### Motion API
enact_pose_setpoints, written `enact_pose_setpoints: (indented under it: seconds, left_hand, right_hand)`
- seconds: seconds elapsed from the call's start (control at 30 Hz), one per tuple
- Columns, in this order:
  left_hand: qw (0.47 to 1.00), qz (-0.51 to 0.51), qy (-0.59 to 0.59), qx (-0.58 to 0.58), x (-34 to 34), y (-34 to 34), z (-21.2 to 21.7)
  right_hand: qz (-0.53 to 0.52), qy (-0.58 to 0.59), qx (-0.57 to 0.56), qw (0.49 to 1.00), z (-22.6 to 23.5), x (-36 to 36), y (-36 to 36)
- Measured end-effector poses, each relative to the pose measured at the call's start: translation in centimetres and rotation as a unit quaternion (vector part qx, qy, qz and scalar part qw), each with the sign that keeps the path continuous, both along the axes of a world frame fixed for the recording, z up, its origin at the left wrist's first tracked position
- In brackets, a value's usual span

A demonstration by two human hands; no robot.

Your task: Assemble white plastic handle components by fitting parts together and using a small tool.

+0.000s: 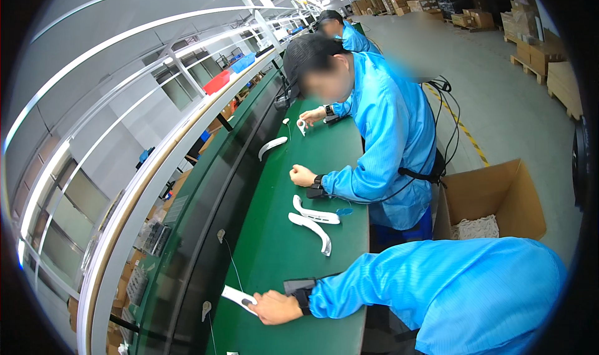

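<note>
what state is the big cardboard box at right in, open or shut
Open: no flaps cover the cardboard box, and white material shows inside it.

The right hand (274, 307) is held out at the end of an extended arm, with its back largely exposed to view. Its fingers (254, 305) are bent and drawn together in a grip; the exact placing of the thumb cannot be made out. Just behind the hand, the wrist (304, 301) is kept roughly in line with the forearm (343, 294). Farther behind the hand, the upper arm (480, 286) is covered, like the forearm, by a loose blue sleeve.
</note>
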State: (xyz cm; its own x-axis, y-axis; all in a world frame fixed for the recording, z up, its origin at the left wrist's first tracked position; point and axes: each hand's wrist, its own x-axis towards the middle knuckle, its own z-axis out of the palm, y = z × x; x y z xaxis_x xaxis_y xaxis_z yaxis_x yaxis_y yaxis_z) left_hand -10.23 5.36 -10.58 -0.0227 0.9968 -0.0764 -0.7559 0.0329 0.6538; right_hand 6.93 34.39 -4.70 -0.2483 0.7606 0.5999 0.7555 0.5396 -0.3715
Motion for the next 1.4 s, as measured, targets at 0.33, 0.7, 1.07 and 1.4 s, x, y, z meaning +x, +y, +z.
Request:
enact_pose_setpoints:
  seconds: [0.33, 0.7, 1.07, 1.4]
  left_hand:
    - [0.994, -0.065, 0.084, -0.037, 4.3, -2.5, 2.8]
    - [0.991, -0.119, 0.051, -0.045, 11.1, -3.2, 0.6]
    - [0.99, -0.065, 0.119, -0.032, 12.3, -0.4, -2.6]
    - [0.996, 0.008, 0.078, -0.039, 13.6, -0.5, -2.8]
  right_hand:
    - [0.18, 0.154, -0.253, 0.938, 0.7, 1.7, -9.3]
    - [0.298, 0.449, -0.399, 0.741, -0.1, 7.2, -13.4]
    - [0.305, 0.486, -0.338, 0.746, 1.6, 7.5, -14.9]
    - [0.339, 0.522, -0.403, 0.671, 2.1, 4.4, -19.1]
